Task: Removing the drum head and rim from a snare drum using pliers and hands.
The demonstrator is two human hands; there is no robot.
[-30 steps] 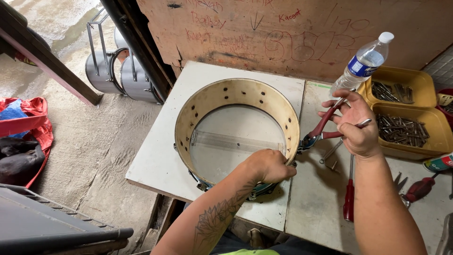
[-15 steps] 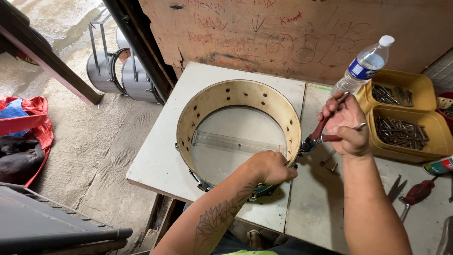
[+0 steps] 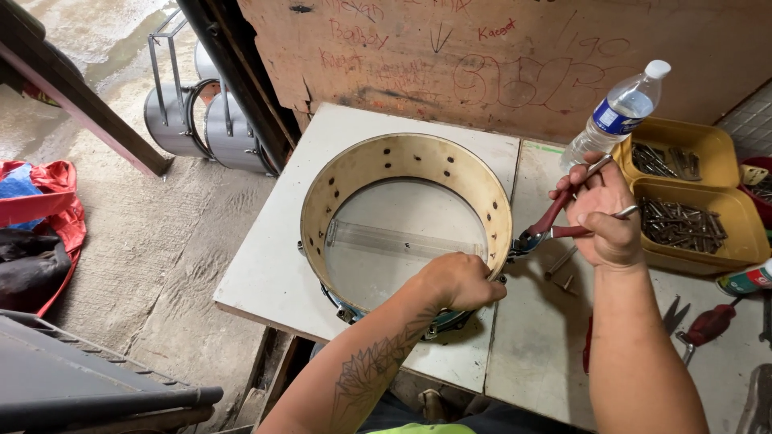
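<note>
A round wooden drum shell (image 3: pixel 378 157) with holes in its wall lies flat on a white table (image 3: pixel 265 265). My left hand (image 3: pixel 458 280) rests closed over the shell's near right rim, fingers inside. My right hand (image 3: pixel 601 217) holds red-handled pliers (image 3: pixel 543 229) and a thin metal rod; the plier jaws touch the outside of the shell's right wall, close to my left hand.
A clear water bottle (image 3: pixel 615 112) stands behind my right hand. Two yellow trays (image 3: pixel 708 233) of metal screws sit at the right. A red-handled tool (image 3: pixel 708 325) lies near the right edge. Metal drums (image 3: pixel 209 120) stand on the floor at left, beside a red bag (image 3: pixel 40 201).
My right hand has shifted slightly and turned the pliers against the shell wall. The left hand has stayed on the rim.
</note>
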